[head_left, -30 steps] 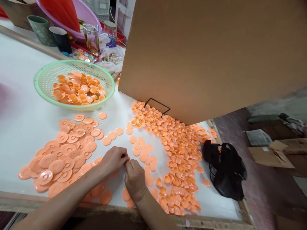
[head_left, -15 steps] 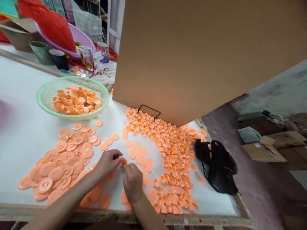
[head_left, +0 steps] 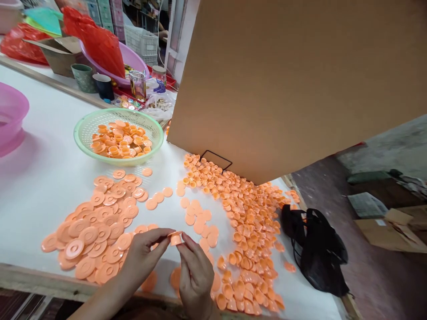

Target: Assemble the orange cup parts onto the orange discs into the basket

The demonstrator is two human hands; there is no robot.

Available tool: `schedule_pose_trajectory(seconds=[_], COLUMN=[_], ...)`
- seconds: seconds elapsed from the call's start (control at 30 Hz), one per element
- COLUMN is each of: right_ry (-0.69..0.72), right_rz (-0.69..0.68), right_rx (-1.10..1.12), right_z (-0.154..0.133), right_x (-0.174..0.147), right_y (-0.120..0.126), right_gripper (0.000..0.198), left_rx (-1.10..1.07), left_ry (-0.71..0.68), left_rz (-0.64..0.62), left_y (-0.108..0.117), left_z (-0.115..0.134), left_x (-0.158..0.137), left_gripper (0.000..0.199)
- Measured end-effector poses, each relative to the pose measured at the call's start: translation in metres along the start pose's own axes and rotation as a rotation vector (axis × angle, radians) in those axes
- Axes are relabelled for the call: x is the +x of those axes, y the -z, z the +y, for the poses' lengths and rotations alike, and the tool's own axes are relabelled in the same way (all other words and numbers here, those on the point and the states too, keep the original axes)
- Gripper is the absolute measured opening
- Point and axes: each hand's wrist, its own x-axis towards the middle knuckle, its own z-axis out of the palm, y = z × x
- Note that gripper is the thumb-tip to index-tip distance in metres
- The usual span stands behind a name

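Observation:
Between my hands is a small orange plastic hat (head_left: 175, 238), made of a cup-shaped piece with a flat disc on it. My left hand (head_left: 145, 249) pinches its left edge, and my right hand (head_left: 196, 271) grips it from the right, thumb and fingers closed. To the left of my left hand lies a heap of flat orange discs (head_left: 96, 231) with ring marks. More plain discs (head_left: 198, 218) are spread just beyond my hands. On the right, many small orange cups (head_left: 247, 231) form a long curved pile.
A green mesh basket (head_left: 82, 141) holds orange hat-shaped pieces. One big cardboard sheet or box (head_left: 283, 89) towers over the cup pile, beside a black wire loop (head_left: 216, 153). A black bag (head_left: 316, 249) lies at the right edge; a pink basin (head_left: 11, 115) stands far left.
My hands have come closer together and turned the orange piece so it shows more clearly. The view has shifted left, bringing the pink basin further in.

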Motion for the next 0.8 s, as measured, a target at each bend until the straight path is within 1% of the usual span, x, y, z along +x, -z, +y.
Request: schedule_pose_trajectory(seconds=[0.07,0.1,0.17,0.23,0.33,0.43,0.47,0.53,0.6,0.7,0.8], right_ry=[-0.046,-0.094,-0.207,-0.296,-0.317,-0.294,-0.284,-0.264,-0.272,-0.313,-0.336], right_rz=[0.084,0.108,0.104,0.04,-0.025,-0.047,-0.056,-0.071,-0.071,-0.039,-0.015], right_rx=[0.004,0.011,0.039,0.073,0.109,0.126,0.132,0.139,0.131,0.095,0.075], right_z=[-0.009,-0.013,-0.019,-0.023,-0.025,-0.025,-0.025,-0.025,-0.026,-0.027,-0.027], right_x=[0.003,0.006,0.014,0.024,0.036,0.04,0.04,0.04,0.038,0.034,0.029], right_y=[0.003,0.004,0.005,0.006,0.007,0.007,0.007,0.006,0.005,0.002,-0.002], right_gripper=[0.043,0.039,0.035,0.03,0.02,0.025,0.028,0.031,0.03,0.027,0.022], left_rx=[-0.04,-0.07,-0.127,-0.176,-0.294,-0.384,-0.375,-0.293,-0.173,-0.02,0.055], left_ry=[0.034,0.052,0.076,0.082,0.092,0.152,0.166,0.15,0.092,-0.008,-0.087], left_rz=[0.0,-0.008,-0.044,-0.101,-0.192,-0.27,-0.27,-0.227,-0.177,-0.154,-0.134], left_y=[-0.001,-0.002,-0.003,-0.003,0.0,0.003,0.004,0.004,0.003,0.004,0.002], left_z=[0.001,0.001,0.003,0.007,0.015,0.02,0.022,0.023,0.025,0.028,0.023], left_x=[0.0,-0.001,-0.001,-0.002,-0.005,-0.008,-0.009,-0.009,-0.009,-0.009,-0.013], left_gripper=[0.025,0.025,0.026,0.027,0.033,0.04,0.04,0.037,0.031,0.025,0.022])
